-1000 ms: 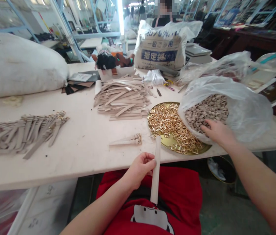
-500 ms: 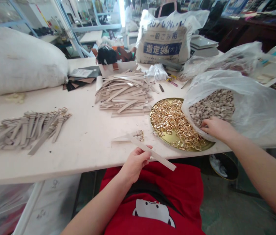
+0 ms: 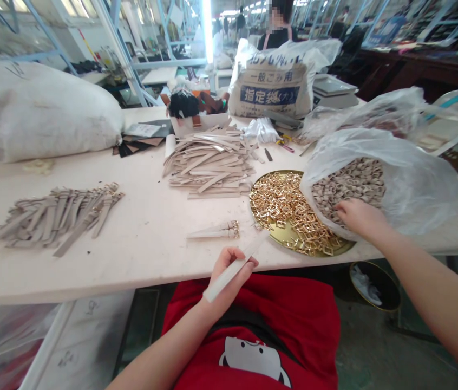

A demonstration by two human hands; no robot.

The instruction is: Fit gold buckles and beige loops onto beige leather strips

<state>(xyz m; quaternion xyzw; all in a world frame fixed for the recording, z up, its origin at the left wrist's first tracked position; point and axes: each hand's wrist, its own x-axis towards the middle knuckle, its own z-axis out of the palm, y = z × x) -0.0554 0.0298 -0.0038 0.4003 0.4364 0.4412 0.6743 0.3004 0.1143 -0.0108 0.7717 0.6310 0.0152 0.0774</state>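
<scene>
My left hand (image 3: 226, 276) is closed on a pale beige strap (image 3: 235, 266), held at the table's front edge and slanting up to the right. My right hand (image 3: 358, 215) reaches into a clear plastic bag (image 3: 411, 179) of small beige loops (image 3: 348, 187), fingers curled down among them; what they grip is hidden. Beside the bag lies a round gold tray (image 3: 294, 241) heaped with gold buckles (image 3: 283, 200). Two finished straps with buckles (image 3: 216, 232) lie on the table just ahead of my left hand.
A stack of plain straps (image 3: 210, 165) sits mid-table and a pile of buckled straps (image 3: 60, 216) at left. A big white sack (image 3: 38, 111), a printed bag (image 3: 272, 78) and a box of dark straps (image 3: 194, 108) stand behind. A person works at the far side.
My left hand has swung the strap round from pointing down-right to slanting up-right. My right hand has stayed in the bag of loops.
</scene>
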